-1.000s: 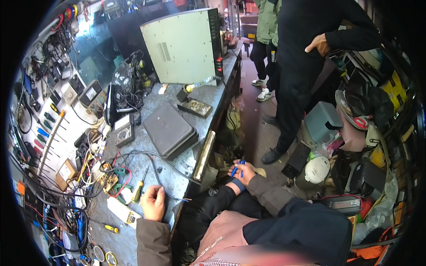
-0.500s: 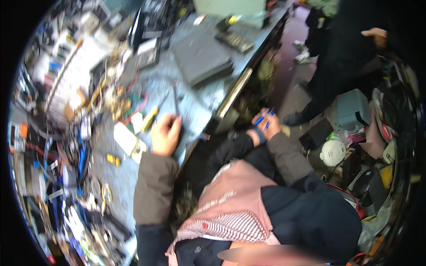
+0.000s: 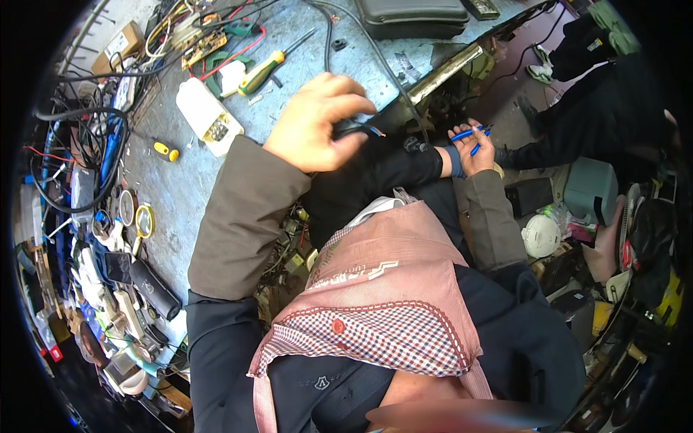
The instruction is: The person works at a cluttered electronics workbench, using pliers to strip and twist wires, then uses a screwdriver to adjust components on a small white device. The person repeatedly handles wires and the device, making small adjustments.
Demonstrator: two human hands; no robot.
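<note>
My left hand (image 3: 317, 126) is curled above my lap, close to the bench edge. From between its fingers and thumb sticks the end of a dark cable (image 3: 368, 128) with a copper-coloured tip. My right hand (image 3: 478, 155) is closed on blue-handled pliers (image 3: 474, 135), beside my knee; the palm hides part of the tool. On the bench, just beyond my left hand, lies a yellow-and-green-handled screwdriver (image 3: 260, 74). Beside it is a white open box (image 3: 206, 115) with small metal parts in it. A short yellow screwdriver (image 3: 166, 151) lies nearer my left sleeve.
Black cables (image 3: 375, 54) cross the blue bench (image 3: 180, 209) and hang over its edge. A black case (image 3: 415, 16) sits at the back. Tools and cords crowd the left, with a yellow-rimmed magnifier (image 3: 145, 221). Another person's dark-clad leg (image 3: 577, 130) is at the right, by a grey-green box (image 3: 588, 189).
My left hand has come off the bench toward my lap, with a cable end now showing in it. Black cables now stretch across the bench. The pliers stay in my right hand; the view has shifted.
</note>
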